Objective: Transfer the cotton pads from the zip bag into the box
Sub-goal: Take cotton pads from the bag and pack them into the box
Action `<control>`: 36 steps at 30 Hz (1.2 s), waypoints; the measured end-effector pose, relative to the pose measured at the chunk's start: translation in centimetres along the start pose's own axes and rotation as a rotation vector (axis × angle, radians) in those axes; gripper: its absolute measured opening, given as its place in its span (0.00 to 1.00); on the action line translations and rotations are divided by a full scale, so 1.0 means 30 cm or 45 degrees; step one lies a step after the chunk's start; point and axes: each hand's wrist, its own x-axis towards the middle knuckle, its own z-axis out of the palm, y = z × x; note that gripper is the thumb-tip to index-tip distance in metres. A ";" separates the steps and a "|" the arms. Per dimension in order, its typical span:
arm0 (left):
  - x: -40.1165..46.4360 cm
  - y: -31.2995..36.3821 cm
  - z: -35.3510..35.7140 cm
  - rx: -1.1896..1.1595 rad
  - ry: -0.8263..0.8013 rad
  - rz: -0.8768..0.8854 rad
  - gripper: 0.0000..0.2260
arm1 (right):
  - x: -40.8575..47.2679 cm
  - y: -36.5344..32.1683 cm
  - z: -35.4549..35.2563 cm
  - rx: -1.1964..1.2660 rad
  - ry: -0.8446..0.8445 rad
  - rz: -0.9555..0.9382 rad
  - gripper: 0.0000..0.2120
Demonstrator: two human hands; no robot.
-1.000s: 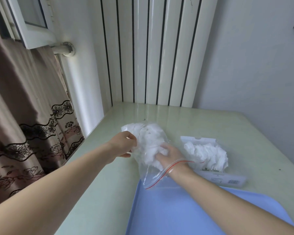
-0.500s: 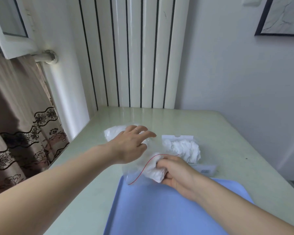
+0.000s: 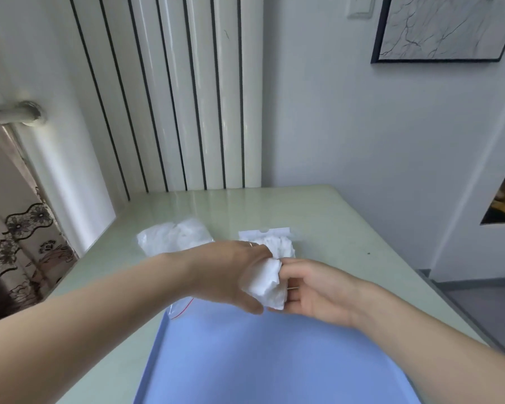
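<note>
Both hands (image 3: 274, 281) grip crumpled fluffy white cotton pads (image 3: 267, 284).

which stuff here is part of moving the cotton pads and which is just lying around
Job: cotton pads held between left hand and right hand; zip bag; box.
Lying about: blue tray, wall picture, curtain.

Soft, even daylight fills the room from the left side. The glossy counter (image 3: 289, 211) reflects the white striped wall panel (image 3: 187, 91) as pale glare. Shadows are faint. Straight lines bow near the edges; detail is slightly soft.
</note>
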 end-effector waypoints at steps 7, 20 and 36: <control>0.095 0.053 -0.017 0.245 0.067 -0.033 0.25 | -0.031 -0.028 -0.055 0.237 0.018 -0.073 0.15; 0.313 0.052 -0.036 0.106 0.199 -0.132 0.21 | 0.031 -0.106 -0.174 0.132 0.165 -0.259 0.10; 0.444 -0.119 0.110 0.078 -0.034 -0.086 0.27 | 0.175 -0.186 -0.271 -0.774 0.946 -0.139 0.26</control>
